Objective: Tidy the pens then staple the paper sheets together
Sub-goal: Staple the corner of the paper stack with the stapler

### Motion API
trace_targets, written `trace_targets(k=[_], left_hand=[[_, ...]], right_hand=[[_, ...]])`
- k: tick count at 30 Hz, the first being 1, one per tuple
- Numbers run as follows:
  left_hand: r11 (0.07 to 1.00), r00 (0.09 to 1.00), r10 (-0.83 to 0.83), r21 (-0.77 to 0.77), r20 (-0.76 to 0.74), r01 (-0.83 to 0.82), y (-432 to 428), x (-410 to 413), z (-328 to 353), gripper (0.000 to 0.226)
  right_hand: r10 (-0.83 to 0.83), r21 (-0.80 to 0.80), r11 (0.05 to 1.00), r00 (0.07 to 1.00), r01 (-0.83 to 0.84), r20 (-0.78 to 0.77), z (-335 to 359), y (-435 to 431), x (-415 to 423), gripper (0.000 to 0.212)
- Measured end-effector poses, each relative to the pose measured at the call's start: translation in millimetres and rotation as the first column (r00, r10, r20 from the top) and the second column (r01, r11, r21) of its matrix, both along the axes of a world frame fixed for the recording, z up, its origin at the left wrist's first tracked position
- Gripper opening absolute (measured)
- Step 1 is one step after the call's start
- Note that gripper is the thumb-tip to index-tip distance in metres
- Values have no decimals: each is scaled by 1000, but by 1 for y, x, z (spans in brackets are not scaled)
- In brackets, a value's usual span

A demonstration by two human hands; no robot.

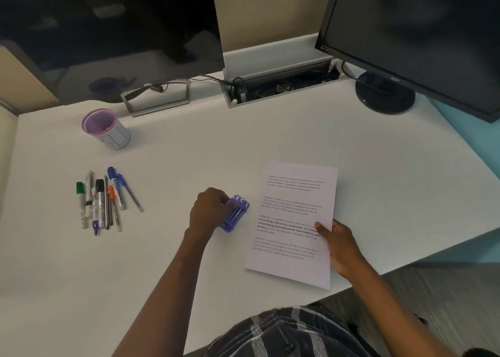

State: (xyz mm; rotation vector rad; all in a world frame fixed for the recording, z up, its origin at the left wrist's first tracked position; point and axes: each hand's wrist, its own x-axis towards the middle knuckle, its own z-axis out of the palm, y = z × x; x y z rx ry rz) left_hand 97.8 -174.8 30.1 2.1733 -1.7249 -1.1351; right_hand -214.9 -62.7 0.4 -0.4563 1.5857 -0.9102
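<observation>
Near mid-desk, the stapler (236,213) is gripped by the curled left hand (209,212); beside it, the paper sheets (293,221) are pinched at their right edge by the right hand (342,245). Well leftward across open desk (270,140), the pens (101,200) are heaped.

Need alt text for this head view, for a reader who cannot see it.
On a white desk, the left hand grips a purple stapler beside printed sheets that the right hand pinches at their edge. Loose pens lie in a pile to the left, near an upright purple cup, not yet tidied.
</observation>
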Motion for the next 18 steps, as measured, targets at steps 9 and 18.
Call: trace_targets(k=[9,18], left_hand=[[960,964,261,-91,-60,-265,19,16,-1,20],[893,892,431,-74,-136,-443,29,26,-7,40]], right_hand=[[137,-22,990,991,-137,7,0,-21,21,21],[273,-57,961,961,-271,33,-4,-71,34,30]])
